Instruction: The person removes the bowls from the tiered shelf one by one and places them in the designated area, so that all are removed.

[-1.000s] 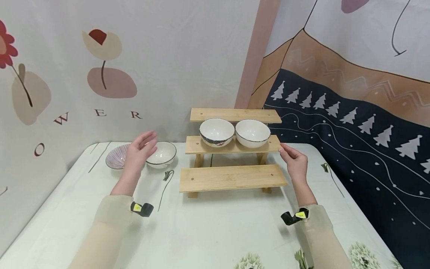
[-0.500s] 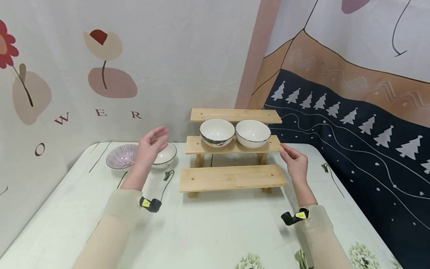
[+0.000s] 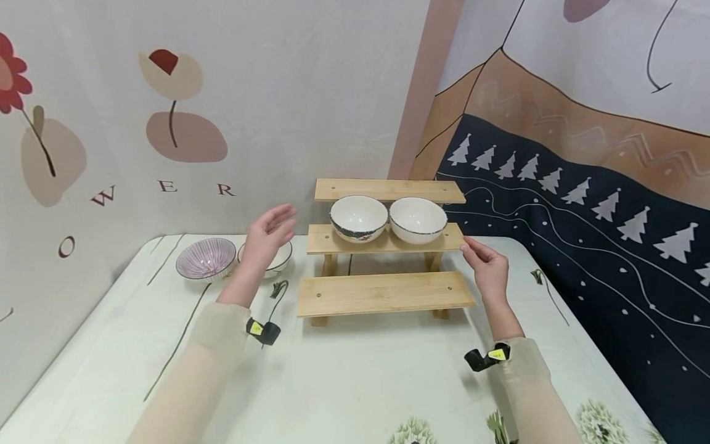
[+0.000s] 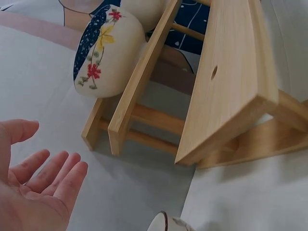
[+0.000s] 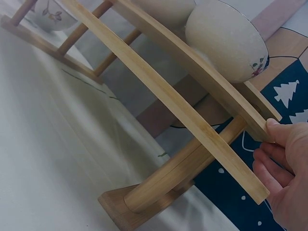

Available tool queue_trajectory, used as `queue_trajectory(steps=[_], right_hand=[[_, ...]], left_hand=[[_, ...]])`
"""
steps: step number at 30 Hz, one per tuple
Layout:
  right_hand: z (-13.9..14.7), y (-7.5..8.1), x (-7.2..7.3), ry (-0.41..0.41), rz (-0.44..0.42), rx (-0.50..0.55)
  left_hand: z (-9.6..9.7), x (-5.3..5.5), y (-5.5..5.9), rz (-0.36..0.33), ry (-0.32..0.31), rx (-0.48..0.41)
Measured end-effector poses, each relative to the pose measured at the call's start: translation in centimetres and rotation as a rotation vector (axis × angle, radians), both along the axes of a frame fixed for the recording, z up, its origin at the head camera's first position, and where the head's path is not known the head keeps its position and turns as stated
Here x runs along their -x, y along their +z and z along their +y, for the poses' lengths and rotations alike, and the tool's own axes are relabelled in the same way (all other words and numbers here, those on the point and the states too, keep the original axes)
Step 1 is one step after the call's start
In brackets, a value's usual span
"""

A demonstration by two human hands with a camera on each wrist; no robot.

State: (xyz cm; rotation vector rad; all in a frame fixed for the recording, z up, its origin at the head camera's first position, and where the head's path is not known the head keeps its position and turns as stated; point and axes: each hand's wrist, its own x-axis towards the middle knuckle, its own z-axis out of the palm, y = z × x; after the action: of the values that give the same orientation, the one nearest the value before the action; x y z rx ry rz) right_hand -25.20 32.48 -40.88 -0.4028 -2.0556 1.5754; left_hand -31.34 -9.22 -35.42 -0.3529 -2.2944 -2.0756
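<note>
A three-tier wooden shelf (image 3: 385, 294) stands on the table. Side by side on its middle board sit two white bowls, the left bowl (image 3: 359, 219) with a dark rim band and painted flowers, the right bowl (image 3: 418, 220) with a thin dark rim. My right hand (image 3: 487, 269) pinches the right end of that middle board, thumb on top in the right wrist view. Fingers extended and holding nothing, my left hand (image 3: 267, 237) hovers left of the shelf. It partly hides a white bowl (image 3: 281, 258) on the table. Beside that is a purple striped bowl (image 3: 206, 258).
The top board (image 3: 388, 190) and front board of the shelf bear nothing. A pale cloth with printed flowers covers the table (image 3: 355, 382). Behind it hangs a printed curtain (image 3: 266, 123), with a dark tree-patterned part (image 3: 588, 246) at the right.
My left hand has moved right, from beside the purple bowl toward the shelf, uncovering that bowl. The right hand keeps its hold on the shelf board; the bowls stay put.
</note>
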Motion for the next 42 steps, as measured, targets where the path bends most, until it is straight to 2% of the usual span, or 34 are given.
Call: queue_trajectory(steps=[9,19,31,42], right_hand=[[0.0,0.1,-0.1,0.005,0.003,0.008],[0.0,0.0,-0.2,0.008,-0.004,0.008],[0.0,0.0,-0.1,0.004,-0.008,0.017],[-0.1,0.1,-0.2,0.007,-0.014,0.001]], left_hand=[[1.3,0.5,-0.2,0.008,-0.024,0.011],[2.8,0.4,-0.2,-0.015,-0.084,0.004],[4.5,0.4,-0.2,-0.050,-0.128,-0.002],[5.4,0.5,-0.4,-0.019,-0.121,0.031]])
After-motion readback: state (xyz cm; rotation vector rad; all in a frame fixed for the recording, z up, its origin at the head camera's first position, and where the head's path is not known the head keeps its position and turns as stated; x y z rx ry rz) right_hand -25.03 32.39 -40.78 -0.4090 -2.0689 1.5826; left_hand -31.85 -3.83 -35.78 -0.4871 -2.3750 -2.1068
